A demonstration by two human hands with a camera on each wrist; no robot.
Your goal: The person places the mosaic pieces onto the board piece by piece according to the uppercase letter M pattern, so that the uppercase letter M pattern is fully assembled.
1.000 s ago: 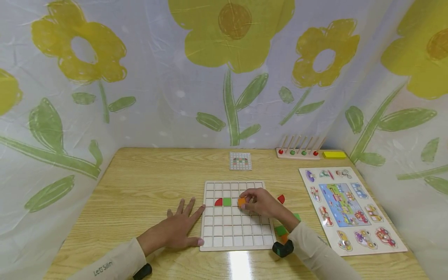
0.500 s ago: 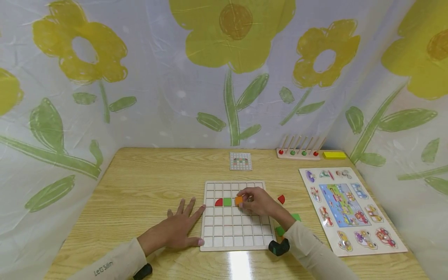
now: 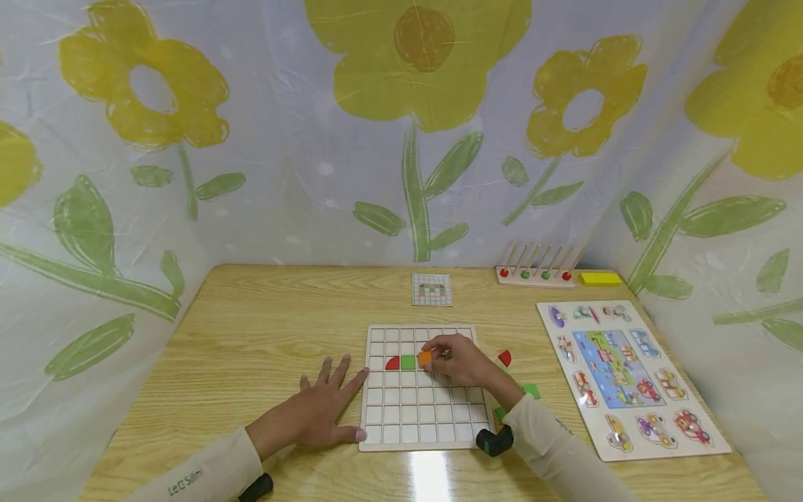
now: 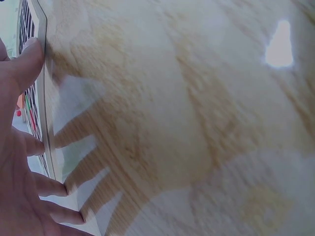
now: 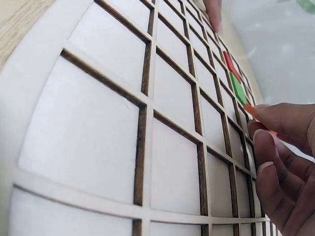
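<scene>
The grid board lies beneath the fingers of the right hand and against the thumb of the left hand; the held tile sits between the right fingertips, over the board; left of them, two placed tiles occupy neighbouring cells; right of them, off the board, lie loose tiles; beyond them, a card; farther right behind, a peg rack beside a block; past the loose tiles, a puzzle board.

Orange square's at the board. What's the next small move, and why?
Probably settle the orange square onto the grid board, in the cell right of the green square: the right hand pinches it there, roughly lined up with that green piece.
</scene>
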